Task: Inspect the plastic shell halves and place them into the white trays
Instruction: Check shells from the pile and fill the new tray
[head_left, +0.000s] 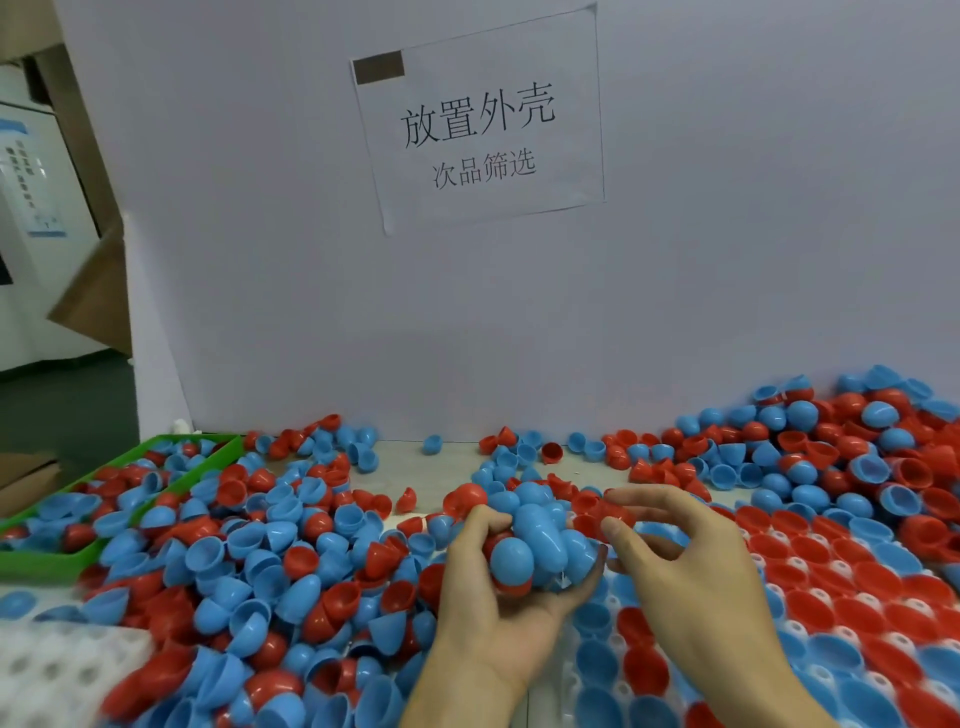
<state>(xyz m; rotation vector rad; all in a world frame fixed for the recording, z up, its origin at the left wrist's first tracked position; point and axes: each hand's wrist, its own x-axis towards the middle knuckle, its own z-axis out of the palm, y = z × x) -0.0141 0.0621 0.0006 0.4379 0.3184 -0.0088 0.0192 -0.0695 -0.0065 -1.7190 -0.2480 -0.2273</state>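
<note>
Red and blue plastic shell halves (270, 561) lie heaped over the table. My left hand (498, 618), palm up, cups a handful of shells (535, 540), mostly blue with some red. My right hand (675, 561) hovers just right of that handful and pinches a red shell half (615, 512) between thumb and fingers. A white tray (810, 631) at the lower right holds rows of red and blue halves in its sockets. Another white tray (57, 670) with bare sockets shows at the lower left.
A green bin (62, 558) with shells stands at the left. A taller pile of shells (857, 447) rises at the right. A white partition (727, 234) with a paper sign (478, 124) closes the back of the table.
</note>
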